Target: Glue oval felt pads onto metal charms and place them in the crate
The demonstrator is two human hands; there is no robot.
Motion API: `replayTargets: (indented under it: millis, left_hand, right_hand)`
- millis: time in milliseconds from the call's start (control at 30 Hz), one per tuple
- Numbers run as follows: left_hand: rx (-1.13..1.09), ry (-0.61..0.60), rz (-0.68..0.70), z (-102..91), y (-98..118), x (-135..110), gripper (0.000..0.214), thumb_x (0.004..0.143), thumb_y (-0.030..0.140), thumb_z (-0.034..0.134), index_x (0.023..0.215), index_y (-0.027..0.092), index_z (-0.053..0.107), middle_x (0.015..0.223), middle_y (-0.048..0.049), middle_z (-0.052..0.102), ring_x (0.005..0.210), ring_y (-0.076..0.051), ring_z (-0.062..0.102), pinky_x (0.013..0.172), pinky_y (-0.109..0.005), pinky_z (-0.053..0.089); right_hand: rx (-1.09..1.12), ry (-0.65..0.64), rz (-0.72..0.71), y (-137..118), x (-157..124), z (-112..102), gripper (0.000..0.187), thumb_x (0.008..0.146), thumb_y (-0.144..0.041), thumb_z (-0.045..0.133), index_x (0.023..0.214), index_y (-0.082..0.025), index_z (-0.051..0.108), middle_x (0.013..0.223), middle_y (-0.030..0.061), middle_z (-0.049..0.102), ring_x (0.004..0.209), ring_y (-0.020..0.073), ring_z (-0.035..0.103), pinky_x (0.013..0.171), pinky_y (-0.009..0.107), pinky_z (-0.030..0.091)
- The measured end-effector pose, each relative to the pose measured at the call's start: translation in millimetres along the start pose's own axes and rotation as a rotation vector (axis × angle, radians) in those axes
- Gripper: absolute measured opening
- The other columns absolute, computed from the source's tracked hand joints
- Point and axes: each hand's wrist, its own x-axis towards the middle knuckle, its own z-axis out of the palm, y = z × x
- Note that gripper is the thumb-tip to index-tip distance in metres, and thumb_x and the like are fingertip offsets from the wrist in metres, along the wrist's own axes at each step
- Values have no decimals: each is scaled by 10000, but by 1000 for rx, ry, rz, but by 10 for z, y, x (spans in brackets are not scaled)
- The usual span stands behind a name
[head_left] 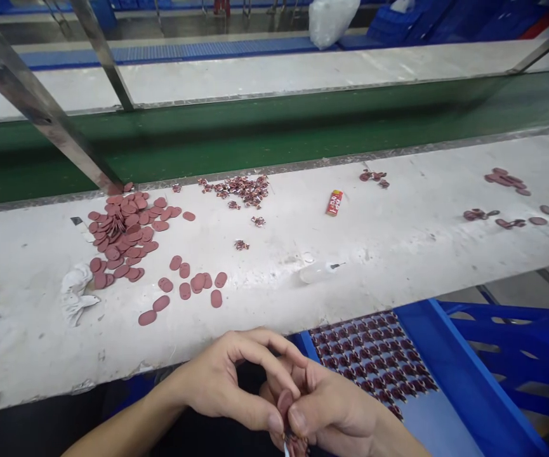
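Low in the view, at the near edge of the white table (398, 254), the two hands meet; the left hand (231, 381) curves in, its thumb and forefinger at a reddish oval disc (284, 401), while the right hand (336, 406) grips that same disc, its thumb pressed close; below the thumbs, partly hidden, small patterned pieces (297, 446) show at the right fingers; whether they are joined to the disc I cannot tell.

Just beside the right hand lies a blue tray (438, 419) with rows of dark red pieces (369, 355); on the table, a heap of similar discs (126, 228) sits to the left, loose discs (198, 282) nearer; beyond are a patterned pile (245, 189), a red-and-yellow packet (334, 203), and a pale bottle (317, 273) lying on its side.
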Motion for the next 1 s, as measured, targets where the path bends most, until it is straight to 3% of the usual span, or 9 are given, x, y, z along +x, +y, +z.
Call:
replayTargets:
  millis: [133, 233, 367, 467, 567, 667, 900, 1000]
  left_hand:
    - [-105, 212, 67, -48, 4, -75, 289, 746, 291, 877, 1027, 272, 817, 1131, -81, 768, 1054, -232, 692, 959, -362, 530]
    - [-199, 359, 80, -61, -21, -115, 237, 789, 269, 845, 1021, 246, 803, 995, -60, 800, 851, -150, 712, 790, -251, 563]
    - [-284, 449, 59, -29, -97, -134, 233, 792, 232, 842, 1020, 223, 794, 968, -53, 802, 702, -106, 705, 677, -215, 592]
    - [-313, 489, 39, -4, -143, -148, 257, 794, 218, 837, 1045, 229, 785, 980, -61, 795, 724, -137, 735, 595, -202, 593]
    - [-306, 533, 30, 4, -156, -175, 270, 785, 208, 843, 1048, 227, 784, 963, -63, 792, 760, -153, 747, 590, -192, 586]
    - [-290, 586, 36, 1, -148, -207, 263, 788, 201, 840, 1044, 231, 790, 947, -54, 795, 774, -149, 744, 626, -194, 590]
    - [-278, 591, 78, 11, -119, -252, 249, 828, 234, 807, 1076, 256, 795, 1034, -65, 790, 852, -163, 737, 638, -195, 595]
    - [-314, 570, 80, 32, -114, -249, 246, 830, 232, 807, 1073, 267, 797, 1015, -59, 787, 864, -155, 737, 641, -177, 588]
  right_hand:
    - [-15, 84, -104, -113, -86, 69, 243, 813, -313, 846, 853, -98, 740, 834, 90, 728, 587, 58, 629, 547, 162, 574]
    - [-66, 238, -173, -144, -113, 108, 286, 881, -364, 784, 761, -112, 721, 739, 50, 673, 521, 21, 503, 453, 100, 450]
    - [-164, 437, -169, -127, -62, 157, 404, 844, -480, 793, 689, -124, 680, 648, 12, 618, 401, 3, 388, 339, 117, 291]
    - [-236, 511, -199, -143, -45, 199, 415, 858, -534, 760, 769, -129, 740, 725, 40, 675, 445, 24, 481, 387, 133, 387]
    - [-245, 558, -216, -195, -90, 242, 365, 853, -511, 775, 976, -168, 801, 947, 93, 739, 712, 110, 661, 573, 183, 542]
    - [-275, 596, -222, -238, -138, 268, 347, 801, -436, 844, 1076, -229, 801, 1109, 100, 748, 922, 173, 705, 717, 231, 583]
    - [-382, 677, -230, -261, -67, 320, 411, 783, -445, 862, 1116, -228, 758, 993, 96, 784, 815, 182, 745, 643, 246, 569]
    - [-418, 698, -232, -294, -36, 427, 367, 754, -428, 888, 1015, -204, 759, 910, 89, 785, 778, 185, 747, 593, 231, 554]
